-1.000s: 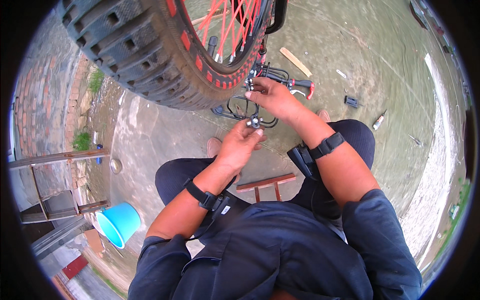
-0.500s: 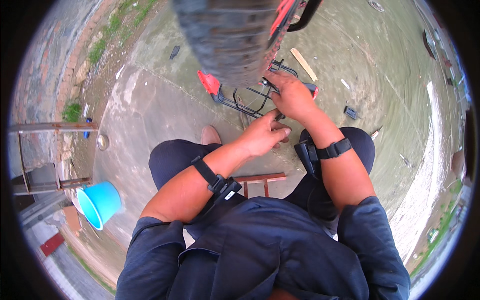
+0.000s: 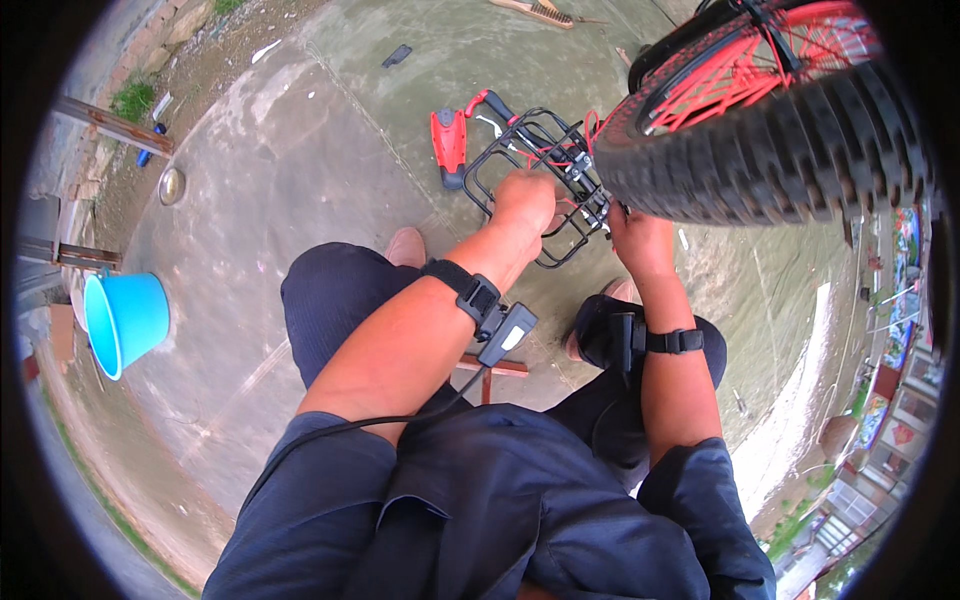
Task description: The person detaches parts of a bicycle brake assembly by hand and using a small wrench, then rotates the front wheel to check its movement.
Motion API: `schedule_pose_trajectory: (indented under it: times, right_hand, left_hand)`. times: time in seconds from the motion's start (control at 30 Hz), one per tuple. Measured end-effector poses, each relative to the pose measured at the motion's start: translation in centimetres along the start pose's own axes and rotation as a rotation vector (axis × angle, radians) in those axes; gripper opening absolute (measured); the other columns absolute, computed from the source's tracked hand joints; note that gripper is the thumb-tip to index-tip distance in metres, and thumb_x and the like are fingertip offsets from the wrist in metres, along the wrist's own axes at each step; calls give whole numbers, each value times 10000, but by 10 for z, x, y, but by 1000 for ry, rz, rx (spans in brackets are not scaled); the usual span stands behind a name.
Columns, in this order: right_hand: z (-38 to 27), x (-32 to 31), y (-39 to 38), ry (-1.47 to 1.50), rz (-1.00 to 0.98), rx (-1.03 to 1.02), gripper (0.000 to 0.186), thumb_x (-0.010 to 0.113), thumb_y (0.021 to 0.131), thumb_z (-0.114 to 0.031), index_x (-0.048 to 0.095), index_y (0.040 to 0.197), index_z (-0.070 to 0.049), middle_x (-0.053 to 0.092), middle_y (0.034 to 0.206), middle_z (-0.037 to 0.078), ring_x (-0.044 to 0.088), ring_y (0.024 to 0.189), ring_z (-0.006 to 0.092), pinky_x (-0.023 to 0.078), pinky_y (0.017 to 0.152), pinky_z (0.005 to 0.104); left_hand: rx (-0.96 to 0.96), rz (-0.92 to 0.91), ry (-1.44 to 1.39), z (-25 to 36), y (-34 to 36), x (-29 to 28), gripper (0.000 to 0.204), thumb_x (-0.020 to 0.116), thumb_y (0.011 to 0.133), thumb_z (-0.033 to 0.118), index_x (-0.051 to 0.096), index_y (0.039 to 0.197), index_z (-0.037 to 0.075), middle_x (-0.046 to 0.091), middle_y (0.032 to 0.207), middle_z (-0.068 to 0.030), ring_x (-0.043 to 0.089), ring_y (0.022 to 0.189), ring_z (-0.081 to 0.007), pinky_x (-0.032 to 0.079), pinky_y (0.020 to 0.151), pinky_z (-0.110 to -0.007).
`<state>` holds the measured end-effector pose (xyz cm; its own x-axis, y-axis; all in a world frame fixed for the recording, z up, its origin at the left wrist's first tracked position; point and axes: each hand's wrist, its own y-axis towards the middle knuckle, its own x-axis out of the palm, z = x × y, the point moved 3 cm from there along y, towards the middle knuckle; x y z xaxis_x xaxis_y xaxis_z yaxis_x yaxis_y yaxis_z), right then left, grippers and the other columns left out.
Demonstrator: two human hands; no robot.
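Observation:
A bicycle appears upside down, its knobbly black tire point(image 3: 770, 150) and red-spoked wheel point(image 3: 725, 85) looming at the upper right. Below the tire is a black wire basket point(image 3: 489, 160) beside silvery metal parts with red cables. Over the basket's near side lies my left hand point(image 3: 527, 203), fingers curled inward and partly hidden; what they hold is unclear. My right hand point(image 3: 645, 242) is closed at the metal parts just under the tire, its fingertips partly hidden. A red and black plastic piece point(image 3: 448, 145) sits left of the basket, near a red and black handlebar grip point(image 3: 492, 106).
A turquoise bucket point(image 3: 135, 315) stands at the left, with a round metal bowl point(image 3: 172, 186) farther off. A wooden-handled brush point(image 3: 535, 10) and a dark flat piece point(image 3: 397, 56) lie on the concrete. Between my legs is a reddish-brown wooden frame point(image 3: 497, 367).
The view has turned, so the wheel now appears farther right. My left hand has moved up over the basket. My right hand has shifted from above my left hand to the basket's right side.

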<state>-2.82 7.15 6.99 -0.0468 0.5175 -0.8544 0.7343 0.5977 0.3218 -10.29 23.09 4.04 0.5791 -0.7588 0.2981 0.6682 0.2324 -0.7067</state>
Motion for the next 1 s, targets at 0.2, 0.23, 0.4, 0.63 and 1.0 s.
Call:
schedule_pose_trajectory:
  times: [0.2, 0.23, 0.4, 0.63, 1.0]
  right_hand:
    - [-5, 3, -1, -21, -80, -64, 399, 651, 819, -29, 651, 1211, -107, 647, 1153, 151, 638, 1010, 346, 499, 867, 424]
    - [-10, 3, -1, 12, -120, -30, 407, 651, 811, -12, 647, 1210, -95, 637, 1175, 141, 629, 1035, 319, 484, 903, 404]
    - [-53, -4, 11, 172, -234, -28, 397, 627, 799, 54, 618, 1188, -24, 621, 1221, 103, 553, 1169, 187, 412, 1033, 352]
    - [16, 10, -16, 386, -94, 302, 305, 591, 904, 18, 578, 1209, 9, 637, 1157, 86, 574, 1100, 159, 434, 986, 311]
    - [30, 28, -8, 486, -168, 430, 296, 529, 1009, -230, 616, 1183, -7, 648, 1067, 51, 602, 946, 125, 490, 813, 285]
  left_hand:
    - [-82, -266, -178, -8, 3, 19, 370, 509, 970, 435, 608, 1089, 99, 634, 1065, -62, 563, 1067, -192, 370, 967, -431]
    - [-29, -291, -171, -6, 4, 19, 357, 507, 974, 422, 610, 1085, 99, 636, 1064, -54, 559, 1059, -187, 366, 963, -423]
    - [91, -315, -228, -12, 18, 14, 237, 498, 990, 314, 621, 1052, 121, 656, 1033, -10, 544, 968, -149, 323, 923, -379]
    - [-56, -252, -240, -8, 8, 4, 177, 473, 983, 249, 559, 1090, 137, 698, 1035, -3, 559, 1012, -122, 301, 914, -430]
    - [-167, -265, -306, -12, 7, 3, 194, 453, 973, 263, 575, 1053, 136, 705, 989, -27, 607, 1050, -161, 316, 1004, -453]
